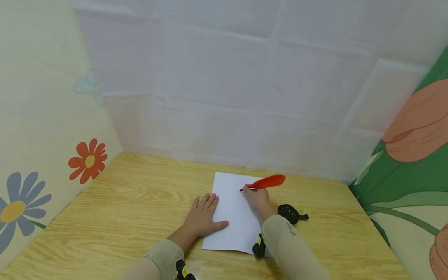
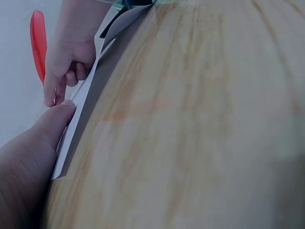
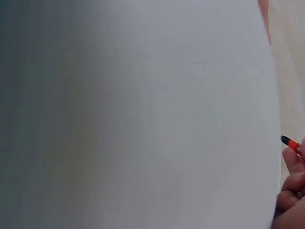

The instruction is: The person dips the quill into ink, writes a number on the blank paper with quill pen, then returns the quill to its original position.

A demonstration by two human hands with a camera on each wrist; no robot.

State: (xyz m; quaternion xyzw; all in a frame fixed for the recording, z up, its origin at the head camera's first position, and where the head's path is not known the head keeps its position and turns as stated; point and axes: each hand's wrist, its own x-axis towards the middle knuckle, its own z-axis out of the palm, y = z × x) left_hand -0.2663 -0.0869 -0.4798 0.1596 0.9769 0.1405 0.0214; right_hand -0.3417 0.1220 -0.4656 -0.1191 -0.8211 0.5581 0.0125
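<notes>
A white sheet of paper (image 1: pixel 229 217) lies on the wooden table. My left hand (image 1: pixel 204 217) rests on its left edge with fingers spread and thumb reaching over the sheet; that thumb (image 2: pixel 55 121) also shows in the left wrist view. My right hand (image 1: pixel 259 200) pinches a red feather pen (image 1: pixel 269 181) above the upper part of the paper, its dark tip close to the surface. In the right wrist view the pen's black tip (image 3: pixel 285 140) sticks out past curled fingers, and the paper (image 3: pixel 190 114) fills most of the picture.
A rounded black object (image 1: pixel 288 214) with a short flat tab lies right of my right forearm. The wooden table (image 1: pixel 140 202) meets a pale cloth backdrop (image 1: pixel 217 85) behind, with flower-printed panels at both sides. Small black devices with yellow labels sit at both wrists.
</notes>
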